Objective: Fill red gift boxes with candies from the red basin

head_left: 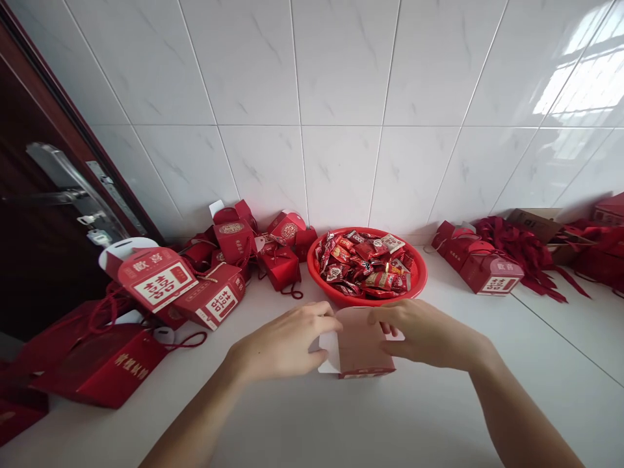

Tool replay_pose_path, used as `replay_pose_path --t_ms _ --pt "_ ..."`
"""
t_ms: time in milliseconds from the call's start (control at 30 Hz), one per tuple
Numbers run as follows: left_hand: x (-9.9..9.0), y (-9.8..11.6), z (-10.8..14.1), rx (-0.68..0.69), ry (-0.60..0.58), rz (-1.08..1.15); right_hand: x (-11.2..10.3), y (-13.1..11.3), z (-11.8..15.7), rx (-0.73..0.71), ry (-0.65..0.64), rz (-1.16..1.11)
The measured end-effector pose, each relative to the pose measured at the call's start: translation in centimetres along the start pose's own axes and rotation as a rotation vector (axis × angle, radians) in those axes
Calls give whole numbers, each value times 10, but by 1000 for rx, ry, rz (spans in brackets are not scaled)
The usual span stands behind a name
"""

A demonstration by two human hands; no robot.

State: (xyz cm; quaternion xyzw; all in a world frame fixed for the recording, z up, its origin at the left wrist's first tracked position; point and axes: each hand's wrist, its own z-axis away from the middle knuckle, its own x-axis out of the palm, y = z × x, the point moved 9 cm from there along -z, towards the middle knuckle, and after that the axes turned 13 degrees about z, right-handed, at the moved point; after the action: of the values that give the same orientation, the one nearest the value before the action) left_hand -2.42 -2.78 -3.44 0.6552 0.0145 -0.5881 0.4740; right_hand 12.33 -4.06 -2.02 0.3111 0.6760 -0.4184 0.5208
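A small open gift box (361, 341) of red card stands on the white surface in front of me, its plain inside facing up and pale side flaps folded outward. On its left is my left hand (295, 338), thumb and fingers apart beside the left flap (330, 354). My right hand (424, 331) hovers over the box's right side, the thumb apart from bent fingers and partly hiding the right flap. Neither hand shows a grip on the card. Just behind the box sits a red plastic basket (319, 286) heaped with red-wrapped sweets (363, 260).
Several red gift boxes (209, 296) with cords lie piled at the left. More boxes (487, 266) and a heap of dark red ribbons (511, 244) are at the right. A tiled wall (341, 169) rises behind; a door handle (63, 195) with keys is at left.
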Motion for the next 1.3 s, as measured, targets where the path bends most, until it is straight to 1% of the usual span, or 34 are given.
replay_pose_path --t_ms 100,167,233,333,433,500,567,633,767,800,833,867,933,967,1000,1067,1133,1233,1300 --pt "1 -1 1 -10 15 -45 2 18 6 27 -129 -17" --pt "2 -3 1 -23 6 -71 2 32 6 55 -163 -53" --pt "5 -6 1 -43 -29 -85 5 41 4 70 -202 -105" --pt "9 -8 1 -60 -92 -85 17 50 -2 76 -263 -131" --pt "9 -15 1 -98 -110 -95 35 53 -8 80 -318 -118" --pt "8 -23 2 -135 -113 -100 43 52 -12 63 -325 -135" --pt "6 -28 2 -139 -122 -86 44 48 -13 33 -307 -163" --pt "3 -29 3 -117 -126 -61 38 46 -14 17 -278 -177" --pt "-5 -27 4 -77 -105 -19 17 47 -15 21 -212 -158" --pt "-8 -26 4 -58 -88 -6 11 52 -16 48 -179 -121" --pt "-10 -25 4 -38 -70 7 5 61 -17 105 -136 -56" --pt "-13 -24 4 -22 -52 19 -1 74 -18 197 -87 37" --pt "-15 -24 4 -13 -32 37 -13 104 -12 445 -17 247" --pt "-15 -24 4 -17 -31 41 -16 118 -8 558 -9 321" --pt "-15 -24 4 -19 -34 44 -16 127 -5 630 -18 348" --pt "-13 -22 3 -19 -50 43 -9 137 -4 666 -58 291" --pt "-11 -22 2 -23 -69 41 -2 138 -5 667 -56 210" --pt "-9 -26 -1 -39 -77 48 1 141 -7 710 31 173" --pt "-10 -29 -3 -45 -72 48 5 143 -11 715 80 127"
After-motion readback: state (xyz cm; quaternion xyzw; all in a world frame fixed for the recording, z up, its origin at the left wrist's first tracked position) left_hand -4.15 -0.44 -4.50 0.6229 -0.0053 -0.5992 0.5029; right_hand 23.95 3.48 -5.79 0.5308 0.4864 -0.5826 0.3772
